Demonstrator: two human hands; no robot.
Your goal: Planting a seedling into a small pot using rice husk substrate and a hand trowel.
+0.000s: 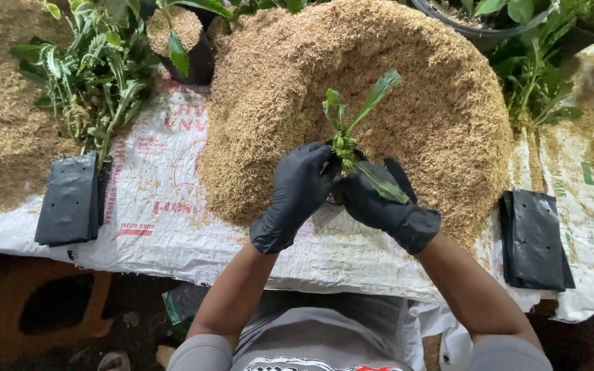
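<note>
In the head view, a small green seedling (349, 130) is held upright between two black-gloved hands, in front of a large mound of tan rice husk (407, 82) heaped on a white woven sack (166, 206) that covers the bench; the left hand (297, 192) is curled with its fingertips (326, 156) pressed to the base of the stem, and the right hand (379, 199) is closed around what appears to be a small black grow bag (399, 177), of which only an edge is seen, so how full it is cannot be told; one long leaf is bent down across the right glove; a flat stack of black grow bags (70, 199) lies well apart to the left, a second stack (534, 240) to the right, a bundle of loose cuttings (97, 75) rests beyond the left stack, and a filled black bag (183, 41) stands at the far edge of the mound. The thin stem could be bruised or snapped if the fingertips were pinched too hard, since thick gloves dull the feel; the drooping leaf could be creased or torn under the right palm; the seedling could be left leaning or too shallow if the husk were not firmed evenly around it; husk could be spilled over the bench edge, which lies near the hands, if the bag were tipped.
</note>
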